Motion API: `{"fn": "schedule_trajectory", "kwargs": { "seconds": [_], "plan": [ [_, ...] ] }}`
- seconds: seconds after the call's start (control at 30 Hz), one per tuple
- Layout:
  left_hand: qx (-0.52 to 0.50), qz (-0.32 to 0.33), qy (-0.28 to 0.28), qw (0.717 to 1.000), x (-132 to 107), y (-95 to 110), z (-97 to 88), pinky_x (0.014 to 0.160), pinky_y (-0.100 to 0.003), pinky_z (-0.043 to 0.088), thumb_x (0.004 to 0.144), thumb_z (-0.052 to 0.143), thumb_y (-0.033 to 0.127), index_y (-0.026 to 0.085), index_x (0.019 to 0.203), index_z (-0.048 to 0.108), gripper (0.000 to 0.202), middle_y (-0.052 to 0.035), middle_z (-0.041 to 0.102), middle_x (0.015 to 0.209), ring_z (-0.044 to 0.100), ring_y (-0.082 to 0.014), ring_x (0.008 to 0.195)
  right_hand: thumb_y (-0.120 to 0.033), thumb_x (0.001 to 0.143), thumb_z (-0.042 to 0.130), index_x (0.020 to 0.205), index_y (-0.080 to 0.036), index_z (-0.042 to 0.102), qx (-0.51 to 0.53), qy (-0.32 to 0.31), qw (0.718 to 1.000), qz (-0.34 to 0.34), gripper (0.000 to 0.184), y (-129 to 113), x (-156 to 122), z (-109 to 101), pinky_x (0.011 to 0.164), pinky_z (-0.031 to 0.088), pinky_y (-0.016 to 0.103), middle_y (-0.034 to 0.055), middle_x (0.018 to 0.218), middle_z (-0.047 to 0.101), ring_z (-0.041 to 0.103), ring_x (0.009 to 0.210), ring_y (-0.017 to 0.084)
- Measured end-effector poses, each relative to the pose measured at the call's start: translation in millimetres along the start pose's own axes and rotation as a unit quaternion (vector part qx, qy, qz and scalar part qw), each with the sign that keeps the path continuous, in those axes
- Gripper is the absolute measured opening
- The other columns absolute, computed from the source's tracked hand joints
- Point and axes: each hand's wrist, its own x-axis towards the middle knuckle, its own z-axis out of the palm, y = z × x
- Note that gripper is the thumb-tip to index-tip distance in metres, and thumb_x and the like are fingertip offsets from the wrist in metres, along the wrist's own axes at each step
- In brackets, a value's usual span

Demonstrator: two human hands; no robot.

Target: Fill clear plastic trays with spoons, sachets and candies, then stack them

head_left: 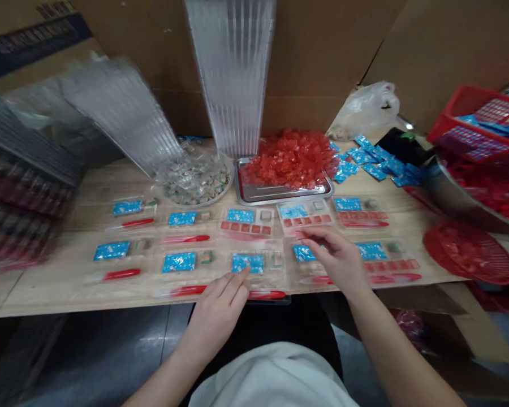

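Our white shirt (271,379) lies nearest; our left hand (216,316), fingers loosely apart, touches a blue sachet (247,263) in a clear tray (280,280) without gripping, while our right hand (335,260) curls above the next tray (309,277), any pinch unclear; rows keep everything within reach.

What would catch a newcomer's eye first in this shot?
The heap of red packets on a steel tray stands out first, at the back centre of the wooden table. Below it, clear plastic trays lie in two rows, holding blue sachets and red sticks. At the front, the left hand has its fingers on a blue sachet, while the right hand is over the tray to its right.
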Motion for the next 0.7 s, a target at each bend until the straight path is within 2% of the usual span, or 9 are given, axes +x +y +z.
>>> {"fn": "schedule_trajectory", "kwargs": {
  "seconds": [0.1,0.23,0.47,0.63,0.7],
  "plan": [
    [0.0,-0.011,-0.037,0.999,-4.1,1.5,7.3,0.085,-0.035,0.048,0.088,0.042,0.01,0.015,0.101,0.06,0.023,-0.0086,0.059,0.125,0.058,-0.0215,0.102,-0.023,0.084,0.058,0.095,-0.022,0.066,-0.078,-0.103,0.985,-0.112,0.014,-6.2,-1.4,15.4,0.078,0.051,0.032,0.0042,0.09,0.068,0.063,0.086,0.017],
    [-0.02,-0.027,-0.068,0.997,-2.9,-0.2,8.2,0.086,-0.036,0.048,0.086,0.048,0.009,0.015,0.102,0.059,0.021,-0.0082,0.058,0.127,0.057,-0.0225,0.103,-0.017,0.085,0.054,0.092,-0.018,0.066,-0.188,-0.174,0.946,-0.197,0.013,-9.5,-2.8,29.4,0.075,0.05,0.033,0.0066,0.088,0.066,0.06,0.082,0.018],
    [-0.071,-0.043,-0.09,0.992,-2.7,-0.7,8.7,0.086,-0.038,0.049,0.083,0.056,0.011,0.015,0.096,0.059,0.014,-0.0079,0.057,0.127,0.055,-0.0238,0.104,-0.013,0.083,0.057,0.084,-0.017,0.064,-0.245,-0.246,0.914,-0.208,0.009,-11.2,-4.1,29.6,0.072,0.047,0.028,0.0045,0.081,0.063,0.058,0.079,0.016],
    [-0.091,-0.05,-0.089,0.991,-3.3,-2.4,10.7,0.084,-0.038,0.049,0.08,0.059,0.011,0.016,0.096,0.058,0.016,-0.0067,0.058,0.126,0.054,-0.0236,0.102,-0.011,0.077,0.061,0.079,-0.014,0.064,-0.33,-0.24,0.886,-0.221,0.005,-14.0,-8.2,34.6,0.073,0.046,0.032,0.0062,0.077,0.062,0.057,0.078,0.02],
    [-0.096,-0.054,-0.089,0.99,-2.3,-3.3,11.6,0.083,-0.038,0.049,0.08,0.059,0.011,0.016,0.094,0.058,0.015,-0.006,0.058,0.126,0.054,-0.0229,0.099,-0.016,0.074,0.066,0.086,-0.016,0.065,-0.322,-0.255,0.883,-0.228,0.012,-11.6,2.8,28.7,0.074,0.046,0.031,0.0059,0.081,0.064,0.057,0.08,0.02]
  ]
}}
